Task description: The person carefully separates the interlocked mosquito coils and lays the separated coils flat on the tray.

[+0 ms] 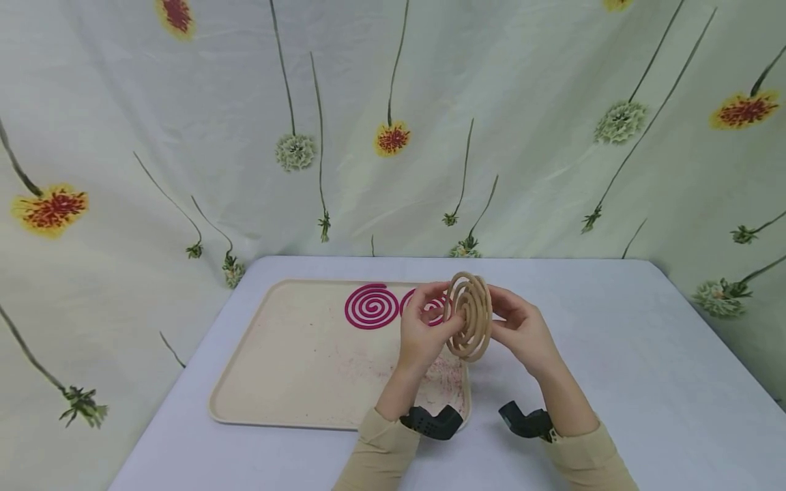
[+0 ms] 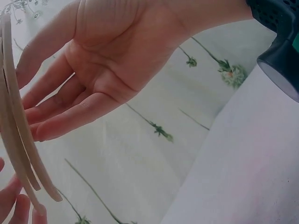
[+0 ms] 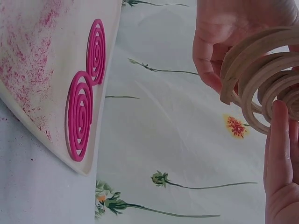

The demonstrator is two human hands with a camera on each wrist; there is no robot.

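Note:
A tan mosquito coil pair, its spirals stacked close together, is held up on edge over the right end of the tray. My left hand grips it from the left, thumb on the near face and fingers behind the rim. From the other side my right hand pinches its right edge between thumb and fingers. In the left wrist view the coils appear edge-on, with narrow gaps between layers. The right wrist view shows the tan spiral partly cut off, one finger lying against its middle.
A cream tray lies on the white table, dusted with pink crumbs toward its right end. Two pink mosquito coils lie at its back edge: one coil in full sight, the other partly behind my left hand. A flowered cloth hangs behind.

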